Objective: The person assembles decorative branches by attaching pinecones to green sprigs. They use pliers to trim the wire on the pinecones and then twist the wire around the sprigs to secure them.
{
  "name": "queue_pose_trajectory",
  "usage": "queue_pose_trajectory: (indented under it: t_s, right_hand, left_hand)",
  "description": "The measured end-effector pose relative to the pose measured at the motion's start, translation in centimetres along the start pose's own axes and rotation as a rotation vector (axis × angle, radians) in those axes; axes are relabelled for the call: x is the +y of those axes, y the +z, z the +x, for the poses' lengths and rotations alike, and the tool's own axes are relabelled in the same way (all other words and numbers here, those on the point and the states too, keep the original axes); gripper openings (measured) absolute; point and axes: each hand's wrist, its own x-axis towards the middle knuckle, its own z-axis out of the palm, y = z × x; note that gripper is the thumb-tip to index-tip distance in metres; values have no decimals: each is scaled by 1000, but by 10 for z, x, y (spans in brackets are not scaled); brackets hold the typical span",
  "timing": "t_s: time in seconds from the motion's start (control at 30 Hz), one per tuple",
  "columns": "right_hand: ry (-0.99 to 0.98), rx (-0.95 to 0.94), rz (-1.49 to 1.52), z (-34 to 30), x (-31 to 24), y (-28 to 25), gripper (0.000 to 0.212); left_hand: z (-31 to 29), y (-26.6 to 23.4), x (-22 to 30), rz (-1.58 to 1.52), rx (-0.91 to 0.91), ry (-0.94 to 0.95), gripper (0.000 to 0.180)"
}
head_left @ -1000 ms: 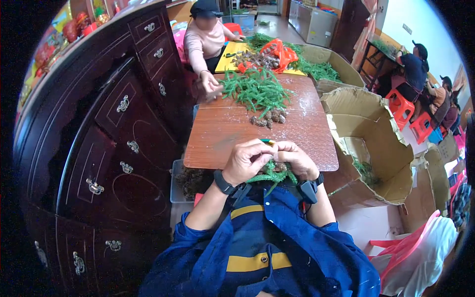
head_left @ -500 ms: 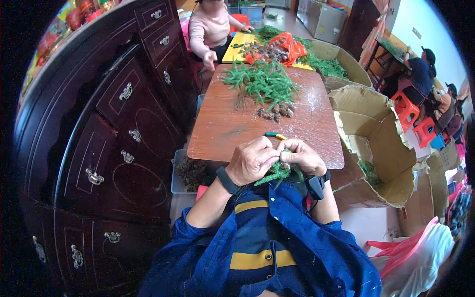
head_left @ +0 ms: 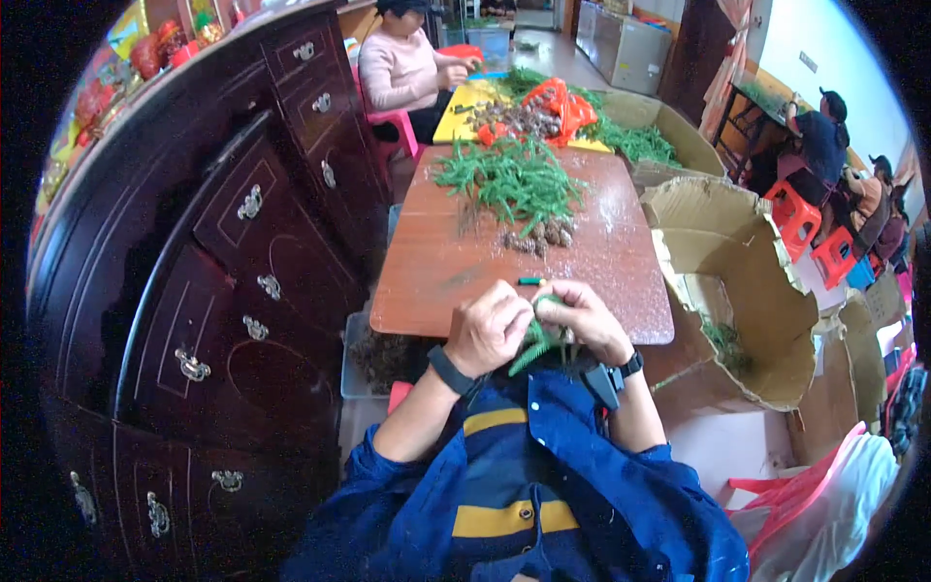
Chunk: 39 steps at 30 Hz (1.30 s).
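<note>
While the green sprig [head_left: 529, 355] is btwn both hands at the worktop's [head_left: 422, 247] near edge, above the lap, that piece looks mid-work, prob. unfinished; exact stage can't tell. No finished piece is identifiable; a big pile of loose greenery [head_left: 519, 184] w/ pine cones [head_left: 553, 233] beside it is left farther up the worktop. L hand [head_left: 488, 330]: fingers curled, tips pinched narrow, whatever's btwn them hidden. R hand [head_left: 590, 320]: thumb + fingers closed on the sprig's upper part, no visible gap.
</note>
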Motion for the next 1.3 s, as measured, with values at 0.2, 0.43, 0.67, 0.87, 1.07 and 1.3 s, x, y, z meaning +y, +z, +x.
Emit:
queue_pose_trajectory:
  t_s: [0.2, 0.43, 0.67, 0.87, 1.07, 1.3]
  right_hand:
    - [-559, 302, -566, 22, -21, 8, 24]
    - [-543, 279, -636, 12, -13, 15, 22]
    - [-124, 52, 58, 14, -9, -4, 13]
    - [-125, -65, 281, 13, -12, -9, 12]
    - [-124, -129, 294, 5, -12, -27, 12]
    - [-111, -153, 276, -8, -22, -41, 14]
  left_hand:
    - [16, 3, -12, -64, 89, -211, 6]
    - [-14, 6, -27, -429, -60, -536, 10]
    - [11, -7, -7, -658, 36, -576, 6]
    - [22, -5, -2, -271, -60, -40, 18]
    - [39, -2, 10, -65, -50, 87, 20]
    - [52, 5, 30, 32, -149, 210, 20]
